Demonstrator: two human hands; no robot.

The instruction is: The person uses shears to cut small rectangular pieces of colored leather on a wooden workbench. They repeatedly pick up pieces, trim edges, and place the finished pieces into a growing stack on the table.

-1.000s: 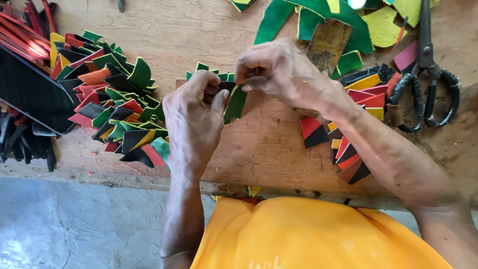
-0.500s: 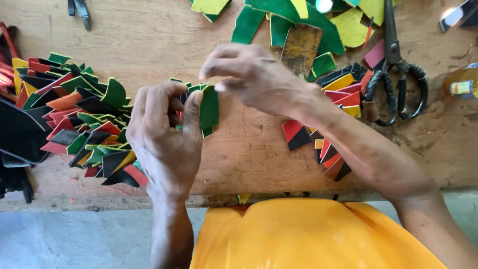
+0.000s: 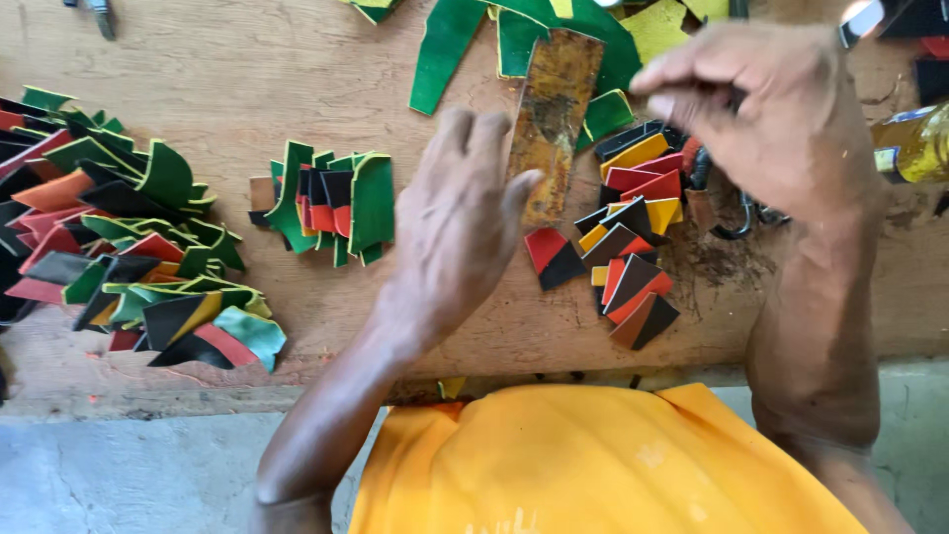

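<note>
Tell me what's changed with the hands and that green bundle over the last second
Both hands have let go of the green-and-black bundle, which now lies on the wooden board. The left hand has opened and hovers flat to its right, by the brown strip. The right hand has moved away to the right, over the scissors; whether it grips anything is unclear. The piles of coloured pieces stay as they were.
</note>
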